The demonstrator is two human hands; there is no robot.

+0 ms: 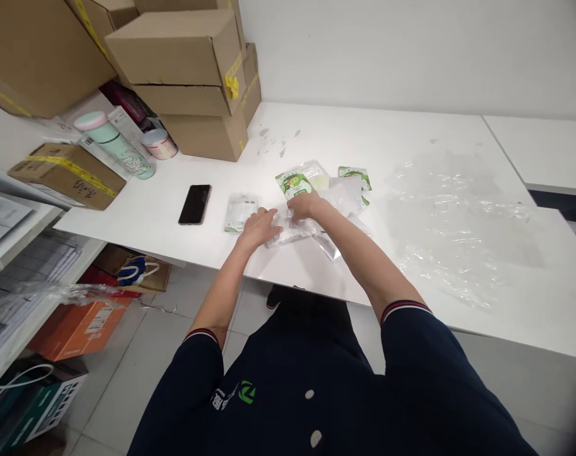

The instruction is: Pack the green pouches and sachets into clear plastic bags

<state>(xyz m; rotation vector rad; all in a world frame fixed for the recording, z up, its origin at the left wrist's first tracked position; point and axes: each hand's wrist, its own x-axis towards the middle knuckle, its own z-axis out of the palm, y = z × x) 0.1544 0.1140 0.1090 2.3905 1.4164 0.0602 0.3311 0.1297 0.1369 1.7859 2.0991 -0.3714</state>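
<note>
- While the left hand (259, 229) is touching clear plastic (293, 235) near the front edge of the bench (297, 271), its fingers are lying apart.
- Right hand (303, 206) is arching over it, grasp indiscernible.

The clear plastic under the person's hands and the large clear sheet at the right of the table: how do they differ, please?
The plastic under the hands looks bunched, while the large clear sheet lies spread out, though wrinkled. The bunched piece covers a much smaller area than the sheet. The left hand and right hand are at the bunched piece; neither is near the sheet. Both are see-through and shiny.
</note>
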